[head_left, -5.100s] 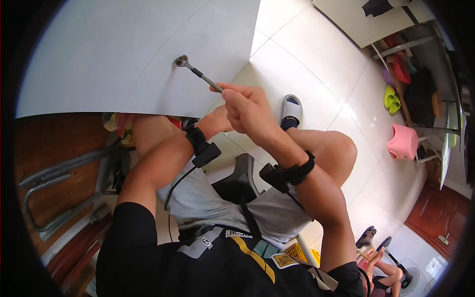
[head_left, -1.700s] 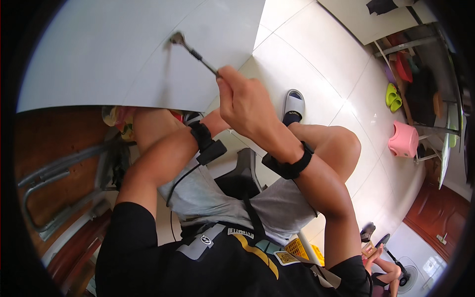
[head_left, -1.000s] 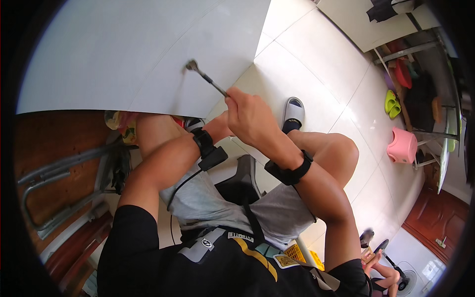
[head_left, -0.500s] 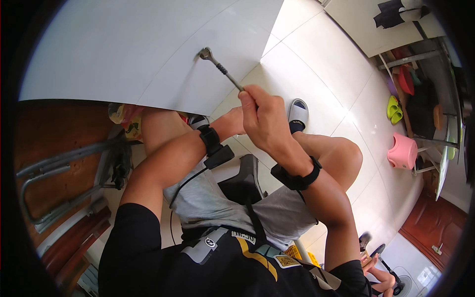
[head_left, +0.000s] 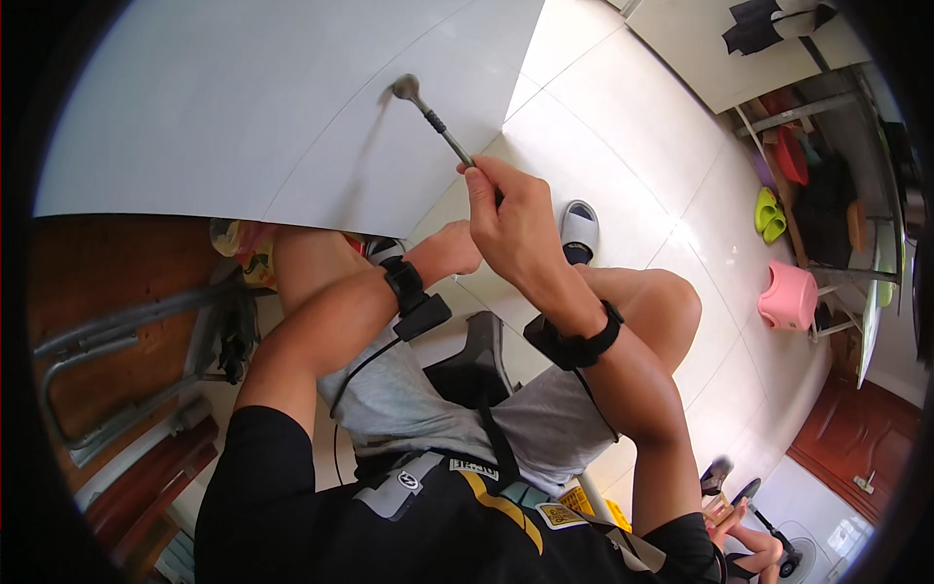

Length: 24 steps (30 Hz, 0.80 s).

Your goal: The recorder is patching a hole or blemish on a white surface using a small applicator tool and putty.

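Observation:
My right hand is closed round the lower end of a slim metal rod tool, thumb along it. The tool has a rounded, dull metal head and a dark ribbed neck; its exact kind I cannot make out. It slants up and left, its head close to the white panel, where a faint shadow falls; whether they touch I cannot tell. Lower and to the left, my left hand is curled closed beside my left knee. Its fingertips are turned away, so anything inside them is hidden.
On the tiled floor are my grey slippers. To the right stand a pink stool, green clogs and a metal rack. A folded metal-framed brown board leans at left. Another person's hands show at lower right.
The tool's head has turned, now showing a rounder face, and my right hand has shifted slightly up and left. My left hand stays closed in nearly the same place.

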Motion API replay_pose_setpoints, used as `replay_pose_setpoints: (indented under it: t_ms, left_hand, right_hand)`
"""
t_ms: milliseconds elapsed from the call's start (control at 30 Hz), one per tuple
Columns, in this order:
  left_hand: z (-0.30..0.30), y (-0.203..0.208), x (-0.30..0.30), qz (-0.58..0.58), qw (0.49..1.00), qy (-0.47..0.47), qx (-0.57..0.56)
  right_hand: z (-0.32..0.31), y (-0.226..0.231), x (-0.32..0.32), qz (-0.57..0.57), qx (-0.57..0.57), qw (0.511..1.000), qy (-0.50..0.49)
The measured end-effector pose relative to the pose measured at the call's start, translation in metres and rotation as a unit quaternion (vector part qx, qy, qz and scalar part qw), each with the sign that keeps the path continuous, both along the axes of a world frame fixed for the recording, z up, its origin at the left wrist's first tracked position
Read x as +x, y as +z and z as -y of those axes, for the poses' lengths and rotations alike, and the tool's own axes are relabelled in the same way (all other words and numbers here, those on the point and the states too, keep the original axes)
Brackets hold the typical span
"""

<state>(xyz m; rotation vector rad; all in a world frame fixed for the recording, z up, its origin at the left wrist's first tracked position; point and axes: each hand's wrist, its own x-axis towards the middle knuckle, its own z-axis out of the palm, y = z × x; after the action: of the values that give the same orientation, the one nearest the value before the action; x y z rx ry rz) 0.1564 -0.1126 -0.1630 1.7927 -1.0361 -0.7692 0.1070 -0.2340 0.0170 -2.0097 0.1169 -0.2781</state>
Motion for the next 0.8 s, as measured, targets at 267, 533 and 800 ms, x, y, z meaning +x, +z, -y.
replay_pose_setpoints:
  t_ms: [267,533,800]
  left_hand:
    - [0.008,-0.009,0.004,0.052,0.997,-0.017,0.056]
    - [-0.012,-0.027,0.015,0.193,0.955,-0.064,0.214]
    - [-0.01,0.071,0.002,0.211,0.948,-0.008,0.24]
  right_hand:
    - [0.003,0.008,0.009,0.007,-0.026,0.997,-0.066]
    - [-0.008,0.006,0.005,0.111,-0.067,0.991,-0.031]
    - [0.027,0.018,0.018,0.045,-0.003,0.99,-0.136]
